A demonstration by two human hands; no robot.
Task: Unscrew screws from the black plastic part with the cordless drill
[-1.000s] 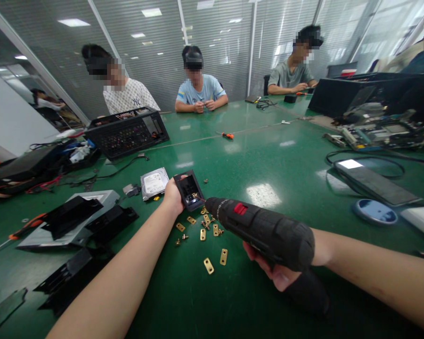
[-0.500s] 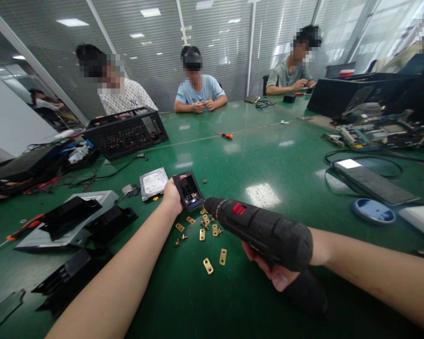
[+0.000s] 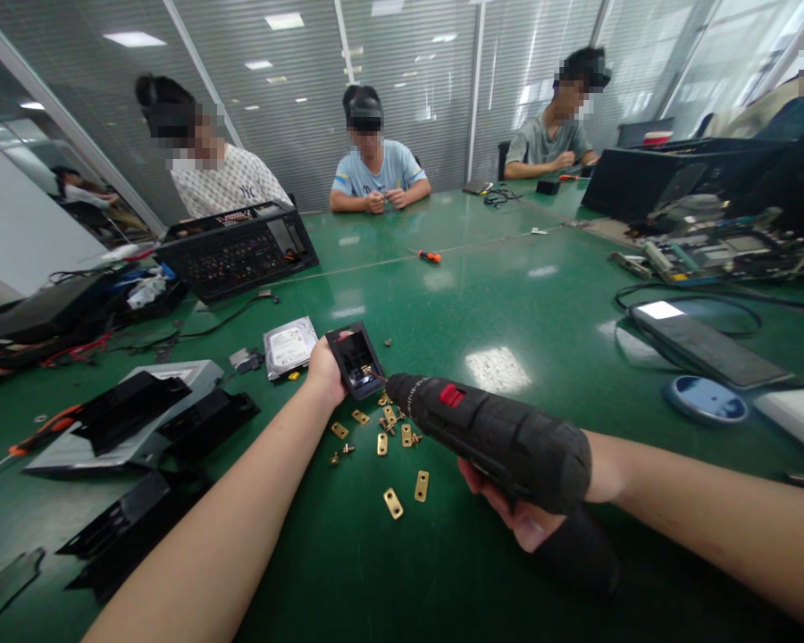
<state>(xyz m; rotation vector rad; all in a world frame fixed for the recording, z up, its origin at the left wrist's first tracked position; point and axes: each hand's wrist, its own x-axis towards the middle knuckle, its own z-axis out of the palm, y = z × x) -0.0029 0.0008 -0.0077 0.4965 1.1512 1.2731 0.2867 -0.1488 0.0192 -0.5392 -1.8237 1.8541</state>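
Note:
My left hand [image 3: 326,371] grips a small black open box [image 3: 355,359] by its left side, tilted so its inside faces me. Brass-coloured pieces show in the bottom of the box. My right hand [image 3: 502,509] is wrapped round the handle of a black cordless drill [image 3: 496,435] with a red switch. The drill's chuck points left at the box, its bit reaching to the lower right of the opening; whether the tip touches a screw cannot be made out. Several brass plates [image 3: 381,444] with two holes and small brass screws [image 3: 348,448] lie on the table below the box.
A hard drive [image 3: 289,346] lies left of the box. Black plastic parts [image 3: 130,406], a screwdriver [image 3: 46,432] and a computer case [image 3: 241,253] are farther left. A small orange screwdriver [image 3: 429,256] lies ahead on the green table [image 3: 549,330]. Circuit boards [image 3: 730,246] sit right; several people sit opposite.
Both hands, the box and the drill hold almost the same position. The person at the far left has leaned slightly to the left.

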